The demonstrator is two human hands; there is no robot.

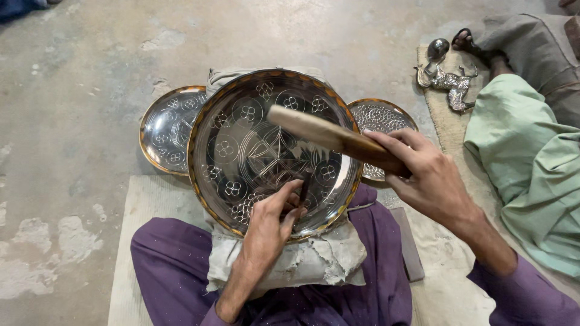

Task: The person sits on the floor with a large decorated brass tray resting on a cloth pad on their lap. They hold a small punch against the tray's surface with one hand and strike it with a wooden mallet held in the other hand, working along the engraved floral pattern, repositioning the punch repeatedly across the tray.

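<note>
On the lap cushion (pixel 314 259), left hand (pixel 269 226) pinches a chisel (pixel 304 187) upright against the engraved plate (pixel 272 151); right hand (pixel 432 178), closed round a wooden mallet (pixel 332 137), poises above for striking.

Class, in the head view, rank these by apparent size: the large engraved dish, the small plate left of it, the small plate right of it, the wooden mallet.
1. Large engraved dish
2. Left plate and right plate: both partly hidden, unsure which is bigger
3. Wooden mallet, though nearer the camera

Right hand (pixel 432 175) is gripping a wooden mallet (pixel 335 139) above the big engraved metal dish (pixel 241 121). Left hand (pixel 272 220) is pinching a small chisel (pixel 304 187) against the dish at 6 o'clock. Two smaller plates (pixel 166 127) are lying at 9 and 3.
</note>
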